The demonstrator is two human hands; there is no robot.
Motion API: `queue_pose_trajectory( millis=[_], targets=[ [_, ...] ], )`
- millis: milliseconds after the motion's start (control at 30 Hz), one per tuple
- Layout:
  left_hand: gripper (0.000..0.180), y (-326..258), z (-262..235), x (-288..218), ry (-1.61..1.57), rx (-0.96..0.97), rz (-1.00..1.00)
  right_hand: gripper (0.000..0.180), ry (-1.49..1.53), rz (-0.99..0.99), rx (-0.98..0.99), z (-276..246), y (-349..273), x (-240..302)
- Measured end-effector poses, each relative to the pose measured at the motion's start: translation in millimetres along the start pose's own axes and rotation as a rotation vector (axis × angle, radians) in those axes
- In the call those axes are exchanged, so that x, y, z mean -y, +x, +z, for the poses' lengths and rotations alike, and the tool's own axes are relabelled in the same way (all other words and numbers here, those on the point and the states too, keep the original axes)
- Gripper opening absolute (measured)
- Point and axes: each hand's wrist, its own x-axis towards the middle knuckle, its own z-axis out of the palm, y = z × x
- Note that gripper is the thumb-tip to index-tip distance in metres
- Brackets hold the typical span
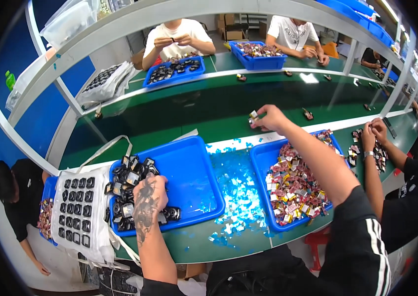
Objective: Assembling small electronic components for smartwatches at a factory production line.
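Right hand [274, 119]: one small white-and-pink module [253, 118] held in a narrow grip above the green belt [179, 111]. Left hand [150, 195]: laid on black casings [129, 172] heaped in the left blue tray [184, 172]; its grip is hidden, so whether one is held cannot be told. Step, as judged: parts being handled at belt and tray. Next move: a steady pinch and one casing singled out seem called for.
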Motion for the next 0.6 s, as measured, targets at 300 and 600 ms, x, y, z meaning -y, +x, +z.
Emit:
queue_pose_trajectory(
  millis=[300,600],
  targets=[
    [0.034,8.3,-25.4,-7.7,-0.076,0.175,-0.174,0.035,0.035,-0.042,-0.097,-36.7,4.3,-10.2],
    [0.025,16.1,-15.2,-14.6,-0.053,0.038,-0.027,0.018,-0.712,-0.397,0.347,-96.8,-111.4,7.2]
  ],
)
